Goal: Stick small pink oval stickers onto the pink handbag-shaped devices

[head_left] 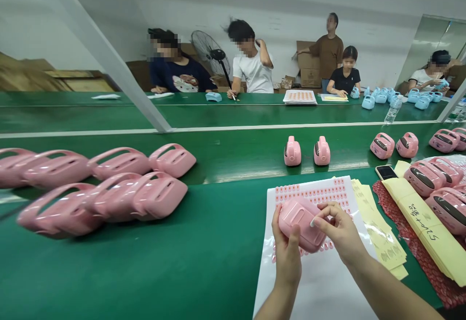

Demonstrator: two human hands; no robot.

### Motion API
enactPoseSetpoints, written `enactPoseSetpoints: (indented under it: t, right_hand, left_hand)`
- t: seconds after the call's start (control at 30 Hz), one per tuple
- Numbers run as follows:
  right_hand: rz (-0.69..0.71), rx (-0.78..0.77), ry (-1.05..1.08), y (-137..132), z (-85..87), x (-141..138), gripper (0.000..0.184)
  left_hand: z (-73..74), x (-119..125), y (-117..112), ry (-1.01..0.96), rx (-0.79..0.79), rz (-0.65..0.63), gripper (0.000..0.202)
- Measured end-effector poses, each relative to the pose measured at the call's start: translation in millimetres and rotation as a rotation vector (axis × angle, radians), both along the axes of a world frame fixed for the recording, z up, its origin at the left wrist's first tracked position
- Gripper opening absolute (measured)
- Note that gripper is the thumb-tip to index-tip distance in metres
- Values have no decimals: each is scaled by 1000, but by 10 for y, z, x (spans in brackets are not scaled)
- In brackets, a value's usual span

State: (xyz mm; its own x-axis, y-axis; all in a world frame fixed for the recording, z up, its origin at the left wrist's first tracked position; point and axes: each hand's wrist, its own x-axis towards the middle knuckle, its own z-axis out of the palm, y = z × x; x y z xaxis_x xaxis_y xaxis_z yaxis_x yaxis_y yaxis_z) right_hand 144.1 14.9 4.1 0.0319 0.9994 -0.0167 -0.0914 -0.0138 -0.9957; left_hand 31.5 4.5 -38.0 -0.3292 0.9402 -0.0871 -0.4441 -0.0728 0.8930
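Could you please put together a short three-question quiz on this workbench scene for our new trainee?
1. True or false: the left hand and the right hand both hold the pink plastic shell over the sheet of small pink labels.
2. What colour are the cases grouped towards the right of the far green bench? A) pink B) pale blue C) yellow
3. Fill in the blank: the stack of yellow paper lies to the ___ of the label sheet.

Key: 1. True. 2. B. 3. right.
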Motion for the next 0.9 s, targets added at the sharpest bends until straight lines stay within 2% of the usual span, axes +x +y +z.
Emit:
enactPoseSetpoints:
  t: [0.17,0.33,0.4,0.5,0.57,0.63,0.73,0.8,0.9]
  right_hand:
    - [40,41,-57,19,-84,7,16]
    - [6,125,-171,26,-108,-7,13]
    - [-64,229,-242,-4,-119,-54,10]
    - [-210,509,-396,-93,-154,-138,8]
    - [-221,674,-448,-133,-170,-163,12]
    - [-185,740,-404,-87,-174,-148,10]
    - [-217,679,-338,233,-203,-93,11]
    - [-213,600,-434,570,-277,-99,24]
    - [23,543,-699,1037,-455,-214,52]
  left_hand:
    - [23,6,-4,-14,-13,10,73]
    - [8,-12,-8,-21,-17,7,71]
    - [4,-17,-9,-27,-20,8,69]
    - [16,-2,2,-52,-35,34,66]
    - [36,10,14,-120,-55,40,66]
    - [46,-9,20,-236,-99,19,65]
    - [-29,-148,-13,-427,-147,-76,55]
    - [-160,-302,-67,-527,-111,-197,51]
    - [-407,-524,-167,-649,-37,-394,49]
